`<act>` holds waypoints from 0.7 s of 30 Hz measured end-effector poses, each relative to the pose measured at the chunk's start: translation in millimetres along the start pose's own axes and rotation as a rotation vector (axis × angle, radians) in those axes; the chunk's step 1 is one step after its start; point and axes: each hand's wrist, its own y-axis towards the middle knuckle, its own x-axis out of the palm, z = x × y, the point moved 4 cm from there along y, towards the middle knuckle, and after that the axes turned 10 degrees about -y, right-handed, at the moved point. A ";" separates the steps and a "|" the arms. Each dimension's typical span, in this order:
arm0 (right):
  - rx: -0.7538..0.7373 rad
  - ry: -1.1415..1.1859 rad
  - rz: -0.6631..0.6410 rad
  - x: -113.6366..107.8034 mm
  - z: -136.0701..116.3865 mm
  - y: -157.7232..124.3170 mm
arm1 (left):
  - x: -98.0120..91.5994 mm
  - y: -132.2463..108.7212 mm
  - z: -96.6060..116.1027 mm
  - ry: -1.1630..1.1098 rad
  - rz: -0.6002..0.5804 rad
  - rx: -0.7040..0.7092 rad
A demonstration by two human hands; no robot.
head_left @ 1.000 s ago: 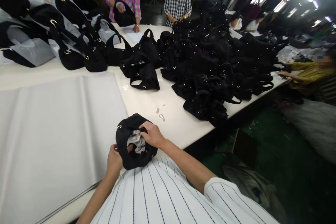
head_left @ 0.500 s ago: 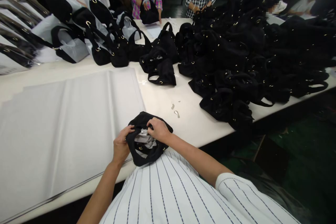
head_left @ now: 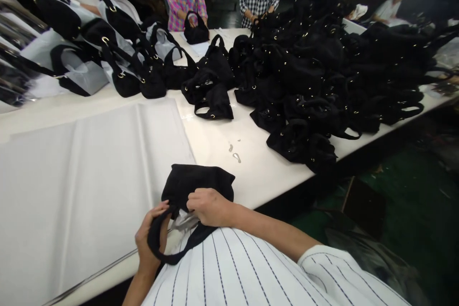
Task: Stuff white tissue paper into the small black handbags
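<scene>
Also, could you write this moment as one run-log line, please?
left hand: at handle of black bag | right hand: closed at bag's opening | pale sheets: left | bag pile: beyond, right

No text, label, brand, number or sign can be read on anything that is in view.
</scene>
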 end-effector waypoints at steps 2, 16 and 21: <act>-0.001 0.176 -0.022 6.5 1.5 -4.1 | -12.2 -20.4 -2.4 0.050 -0.093 -0.015; 0.497 -0.194 -0.097 12.2 38.9 -3.4 | -18.2 -40.1 9.4 0.215 -0.169 -0.040; 0.218 0.242 -0.281 -2.8 24.4 -19.0 | -27.7 -60.2 -11.5 0.145 -0.239 -0.108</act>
